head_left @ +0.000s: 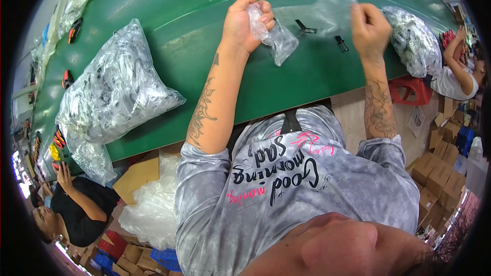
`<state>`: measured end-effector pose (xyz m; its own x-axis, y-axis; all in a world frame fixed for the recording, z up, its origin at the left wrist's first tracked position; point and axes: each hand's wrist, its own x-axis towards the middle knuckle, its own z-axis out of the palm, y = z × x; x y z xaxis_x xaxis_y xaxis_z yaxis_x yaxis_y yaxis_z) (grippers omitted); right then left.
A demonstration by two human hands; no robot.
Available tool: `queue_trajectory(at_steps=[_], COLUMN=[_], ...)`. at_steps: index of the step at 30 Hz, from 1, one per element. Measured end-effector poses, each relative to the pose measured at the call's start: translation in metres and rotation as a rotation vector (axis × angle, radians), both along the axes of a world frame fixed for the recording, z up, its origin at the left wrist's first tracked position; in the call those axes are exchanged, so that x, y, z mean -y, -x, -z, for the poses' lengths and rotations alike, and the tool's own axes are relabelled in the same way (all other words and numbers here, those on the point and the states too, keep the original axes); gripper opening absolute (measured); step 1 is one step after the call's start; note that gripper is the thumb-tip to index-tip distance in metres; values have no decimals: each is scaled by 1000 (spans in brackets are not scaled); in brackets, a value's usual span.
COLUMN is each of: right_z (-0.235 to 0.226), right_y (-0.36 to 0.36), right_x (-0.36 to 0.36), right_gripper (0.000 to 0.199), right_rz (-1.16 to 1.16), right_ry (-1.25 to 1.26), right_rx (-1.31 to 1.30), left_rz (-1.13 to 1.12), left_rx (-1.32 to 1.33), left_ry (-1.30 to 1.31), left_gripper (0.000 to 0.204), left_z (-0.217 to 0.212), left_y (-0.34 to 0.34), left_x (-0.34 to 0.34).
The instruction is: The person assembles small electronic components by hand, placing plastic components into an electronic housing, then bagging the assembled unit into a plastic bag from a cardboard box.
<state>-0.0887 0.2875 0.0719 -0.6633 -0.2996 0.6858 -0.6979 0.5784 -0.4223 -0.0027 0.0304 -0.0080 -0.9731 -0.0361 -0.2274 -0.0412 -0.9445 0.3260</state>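
My left hand point(246, 24) is closed on a small clear plastic bag point(276, 37) that hangs crumpled above the green table point(204, 61). Held up over the table to the right, my right hand point(369, 26) pinches the edge of a second thin clear bag point(332, 13). Two small black clip-like parts, one point(305, 27) and another point(341, 43), lie on the table between my hands.
A big clear bag of packed parts point(115, 89) lies to the left, another point(414, 41) to the right. A red stool point(409, 91) stands beyond the table edge. One seated person is at lower left point(76, 204), another at far right point(460, 71). Cardboard boxes point(440, 174) are stacked on the floor.
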Motion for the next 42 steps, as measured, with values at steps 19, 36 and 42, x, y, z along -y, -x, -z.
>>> queue_trajectory(at_steps=[19,36,42], right_z=[9,-21,1], right_y=[-25,17,18], right_x=[82,24,39], right_gripper=[28,42,41], right_rz=[-250,-177,-58], right_ry=[-90,-202,-18], right_rx=[533,442,273], left_rz=[-404,-183,-122], left_rx=[-133,-82,-186], left_ry=[363,387,600], left_gripper=[17,45,43], left_z=[16,-10,4], left_y=[6,5,3], left_x=[45,36,35])
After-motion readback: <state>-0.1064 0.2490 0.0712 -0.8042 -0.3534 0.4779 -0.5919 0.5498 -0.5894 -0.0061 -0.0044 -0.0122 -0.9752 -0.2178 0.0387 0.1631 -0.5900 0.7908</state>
